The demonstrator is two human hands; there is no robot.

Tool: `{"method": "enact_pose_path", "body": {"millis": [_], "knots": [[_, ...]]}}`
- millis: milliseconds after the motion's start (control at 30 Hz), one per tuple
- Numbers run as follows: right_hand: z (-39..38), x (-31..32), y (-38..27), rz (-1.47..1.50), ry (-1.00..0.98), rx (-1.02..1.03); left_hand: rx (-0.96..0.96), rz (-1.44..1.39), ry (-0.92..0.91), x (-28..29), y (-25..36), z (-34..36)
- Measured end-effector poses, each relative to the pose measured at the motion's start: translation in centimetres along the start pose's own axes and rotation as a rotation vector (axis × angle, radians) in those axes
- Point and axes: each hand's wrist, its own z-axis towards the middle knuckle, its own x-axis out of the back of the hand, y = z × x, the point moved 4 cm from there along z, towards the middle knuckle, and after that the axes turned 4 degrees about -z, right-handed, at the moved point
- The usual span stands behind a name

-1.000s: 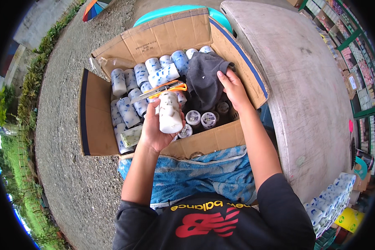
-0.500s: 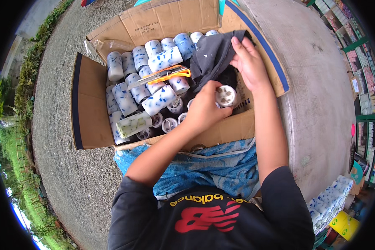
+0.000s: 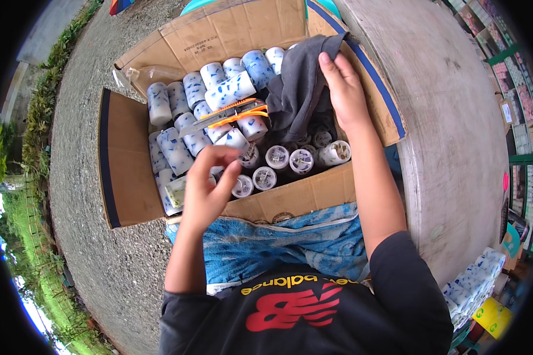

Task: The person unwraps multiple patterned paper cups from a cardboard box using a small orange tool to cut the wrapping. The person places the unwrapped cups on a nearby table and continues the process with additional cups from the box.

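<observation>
In the head view, we see the right hand (image 3: 347, 97) with its grip closed on a dark grey fabric cloth (image 3: 299, 77) at the right of an open brown cardboard box (image 3: 296, 196); the left hand (image 3: 205, 194), slightly blurred, is free, fingers parted near white, blue-flecked cylinders (image 3: 175, 151) inside. We judge the cloth light and floppy, best pinched by an edge, the cylinders firm, perhaps slippery, best held around their sides.
</observation>
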Motion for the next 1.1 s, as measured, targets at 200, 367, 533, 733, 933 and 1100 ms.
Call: {"method": "enact_pose_path", "body": {"millis": [200, 367, 533, 733, 933, 1100], "knots": [[-1.1, 0.7, 1.5, -0.260, -0.080, 0.060, -0.524, -0.698, -0.139, 3.9, 11.5, -5.8], [-3.6, -1.2, 3.3, -1.325, -0.338, 0.450, -0.731, -0.809, -0.297, 2.8, 15.4, -6.7], [-2.6, -0.6, 4.1, -1.426, -0.293, 0.202, -0.686, -0.907, -0.176, 1.8, 16.5, -6.8], [-2.4, -0.2, 1.4, -1.115, 0.091, 0.561, -0.790, -0.864, -0.100, 1.5, 15.8, -7.6], [-2.8, 0.1, -0.1, -1.098, 0.217, 0.894, -0.661, -0.908, 0.003, 0.8, 16.3, -7.8], [-1.9, -0.1, 3.2, -1.247, -0.117, 0.293, -0.698, -0.795, -0.138, 0.8, 16.7, -7.8]]}}
